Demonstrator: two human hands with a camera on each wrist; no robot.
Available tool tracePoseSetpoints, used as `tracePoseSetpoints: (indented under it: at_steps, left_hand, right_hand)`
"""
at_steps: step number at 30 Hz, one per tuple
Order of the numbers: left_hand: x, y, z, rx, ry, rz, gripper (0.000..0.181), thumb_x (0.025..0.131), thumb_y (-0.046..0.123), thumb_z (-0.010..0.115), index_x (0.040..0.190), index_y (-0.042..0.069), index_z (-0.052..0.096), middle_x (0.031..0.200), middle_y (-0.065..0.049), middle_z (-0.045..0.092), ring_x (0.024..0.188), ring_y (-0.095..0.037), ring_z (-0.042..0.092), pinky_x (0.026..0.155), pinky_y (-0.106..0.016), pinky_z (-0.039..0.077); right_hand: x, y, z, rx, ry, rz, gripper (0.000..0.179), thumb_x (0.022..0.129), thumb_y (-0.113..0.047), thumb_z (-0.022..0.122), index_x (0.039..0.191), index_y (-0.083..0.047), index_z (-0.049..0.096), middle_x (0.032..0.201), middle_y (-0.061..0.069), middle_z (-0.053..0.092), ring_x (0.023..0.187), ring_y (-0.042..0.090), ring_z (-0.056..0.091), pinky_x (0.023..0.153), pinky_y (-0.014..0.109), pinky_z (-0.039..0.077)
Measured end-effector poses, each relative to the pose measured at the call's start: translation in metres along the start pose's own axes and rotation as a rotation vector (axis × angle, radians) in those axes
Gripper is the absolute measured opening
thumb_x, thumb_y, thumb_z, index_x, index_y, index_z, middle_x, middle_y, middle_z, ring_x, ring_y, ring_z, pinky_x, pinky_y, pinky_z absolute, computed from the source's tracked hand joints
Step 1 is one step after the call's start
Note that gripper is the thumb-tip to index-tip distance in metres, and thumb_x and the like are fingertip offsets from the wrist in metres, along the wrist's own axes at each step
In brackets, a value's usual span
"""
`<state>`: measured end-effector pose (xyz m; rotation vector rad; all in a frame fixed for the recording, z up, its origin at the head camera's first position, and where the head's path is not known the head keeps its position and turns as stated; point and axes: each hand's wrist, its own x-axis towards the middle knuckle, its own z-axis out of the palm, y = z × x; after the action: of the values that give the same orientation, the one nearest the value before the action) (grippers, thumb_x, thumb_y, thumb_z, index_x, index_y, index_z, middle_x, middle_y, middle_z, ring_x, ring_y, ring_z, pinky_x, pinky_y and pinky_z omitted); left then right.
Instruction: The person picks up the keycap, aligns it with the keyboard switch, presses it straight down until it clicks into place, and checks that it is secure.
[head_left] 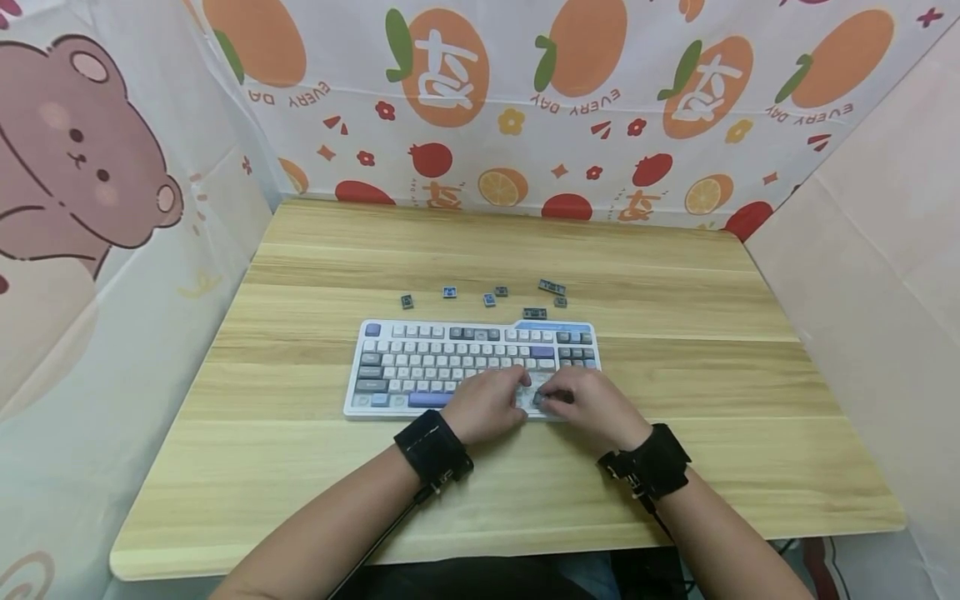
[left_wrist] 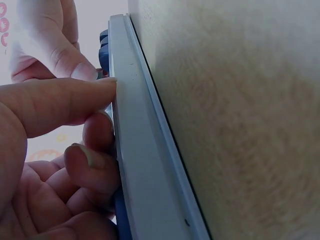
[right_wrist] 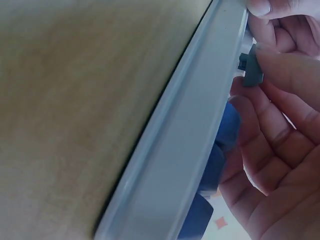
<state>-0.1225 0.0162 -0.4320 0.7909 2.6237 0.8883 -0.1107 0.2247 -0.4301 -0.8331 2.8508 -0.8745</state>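
A white compact keyboard (head_left: 405,362) lies on the table, with white, grey and purple-blue keycaps. My left hand (head_left: 487,404) rests on its lower right part. In the left wrist view the thumb (left_wrist: 75,97) touches the case's front edge, and the other fingers are bent over the keys. Beside it, my right hand (head_left: 592,404) pinches a dark grey keycap (right_wrist: 254,69) between thumb and finger. The keycap's stem faces the keyboard, slightly above the case in the right wrist view. Hands partly cover the keys around it.
Several loose dark keycaps (head_left: 535,313) lie on the wooden table (head_left: 675,333) behind the keyboard. A fruit-patterned cloth (head_left: 510,158) hangs at the table's far edge, with pale cloths on both sides. Each wrist wears a black strap with a cable.
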Motion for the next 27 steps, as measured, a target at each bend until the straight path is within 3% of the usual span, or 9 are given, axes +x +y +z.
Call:
tracePoseSetpoints:
  at_steps: [9, 18, 27]
  left_hand:
    - [0.0021, 0.0003, -0.0004, 0.015, 0.016, 0.018, 0.036, 0.078, 0.019, 0.079, 0.111, 0.011, 0.066, 0.068, 0.008, 0.056, 0.06, -0.009, 0.052, 0.055, -0.026, 0.043]
    - [0.0024, 0.0006, 0.0006, 0.017, 0.026, 0.034, 0.026, 0.079, 0.019, 0.078, 0.102, 0.013, 0.068, 0.066, 0.008, 0.055, 0.058, -0.009, 0.051, 0.053, -0.027, 0.041]
    - [-0.0002, 0.0019, 0.0004, 0.025, 0.03, 0.023, 0.017, 0.086, 0.022, 0.072, 0.101, 0.015, 0.068, 0.068, 0.008, 0.056, 0.061, -0.01, 0.052, 0.054, -0.027, 0.04]
  right_hand:
    - [0.0015, -0.0005, 0.0019, -0.044, 0.006, -0.084, 0.011, 0.086, -0.014, 0.075, 0.097, -0.014, 0.077, 0.094, -0.004, 0.073, 0.088, 0.007, 0.066, 0.078, 0.026, 0.055]
    - [0.0011, -0.0007, 0.0022, -0.075, -0.03, -0.11, 0.013, 0.087, -0.011, 0.074, 0.1, -0.015, 0.077, 0.096, -0.006, 0.071, 0.092, 0.007, 0.065, 0.081, 0.026, 0.054]
    - [0.0039, -0.0043, 0.0004, -0.153, -0.062, -0.166, 0.014, 0.085, -0.011, 0.076, 0.099, -0.015, 0.078, 0.094, -0.005, 0.07, 0.088, 0.007, 0.065, 0.079, 0.025, 0.054]
